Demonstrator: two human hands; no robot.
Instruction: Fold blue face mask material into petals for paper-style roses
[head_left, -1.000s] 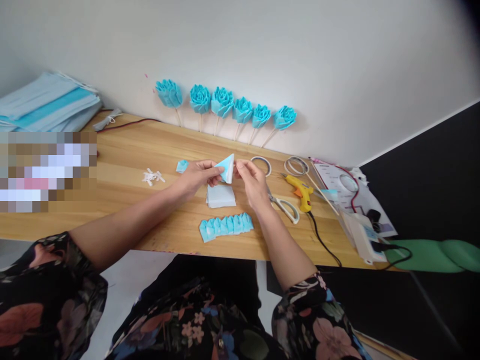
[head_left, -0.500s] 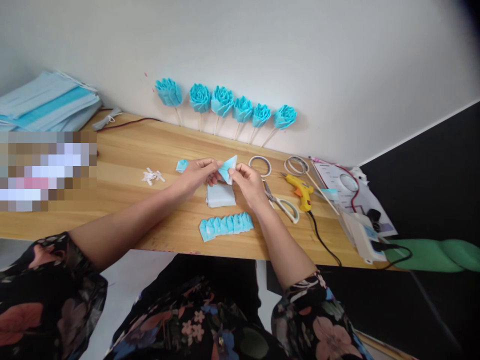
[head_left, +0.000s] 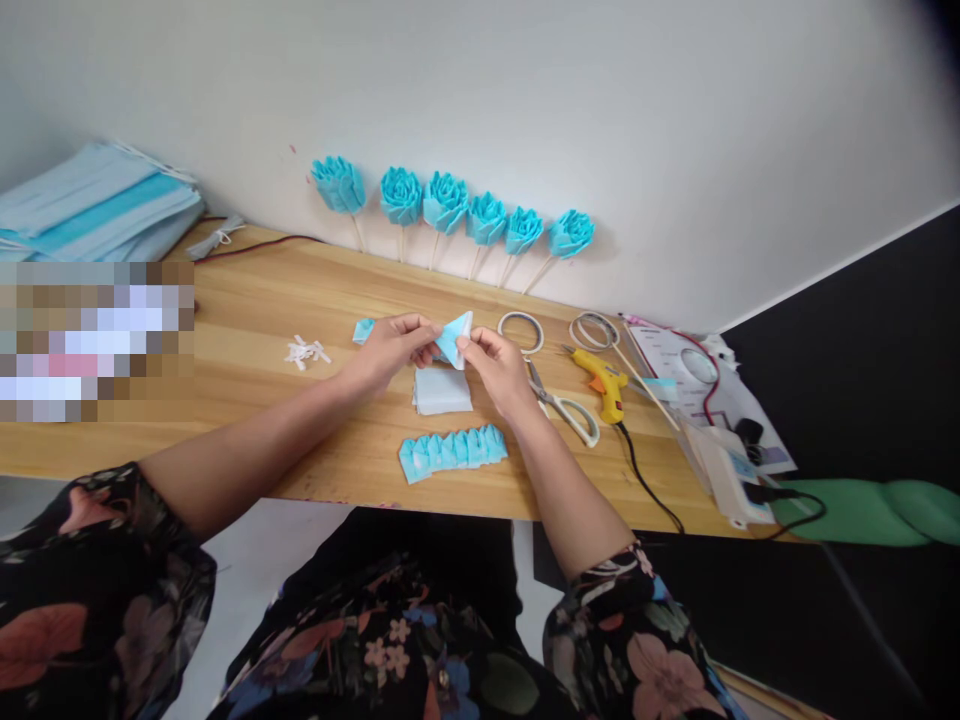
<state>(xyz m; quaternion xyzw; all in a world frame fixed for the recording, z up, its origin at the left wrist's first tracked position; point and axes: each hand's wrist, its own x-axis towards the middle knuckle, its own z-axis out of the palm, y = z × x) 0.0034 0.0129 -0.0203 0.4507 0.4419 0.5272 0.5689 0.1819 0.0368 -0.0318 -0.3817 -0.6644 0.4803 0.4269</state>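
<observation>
My left hand [head_left: 390, 350] and my right hand [head_left: 499, 368] together pinch a small folded light-blue piece [head_left: 454, 340], held just above the wooden table [head_left: 247, 310]. Directly under it lies a stack of pale squares [head_left: 442, 391]. A row of folded blue pieces [head_left: 453, 451] lies nearer the table's front edge. One small blue scrap [head_left: 364, 330] rests left of my left hand.
Several blue paper roses on sticks [head_left: 450, 210] lean on the wall. Scissors [head_left: 564, 405], a yellow glue gun [head_left: 604, 382], tape rings [head_left: 522, 330], white scraps [head_left: 304, 352] and a stack of blue face masks [head_left: 97, 205] lie around. Papers and a cabled device [head_left: 727, 470] sit at right.
My hands have tilted the folded blue piece and lowered it slightly; the right fingers have shifted their pinch onto its lower edge. Everything on the table is as before.
</observation>
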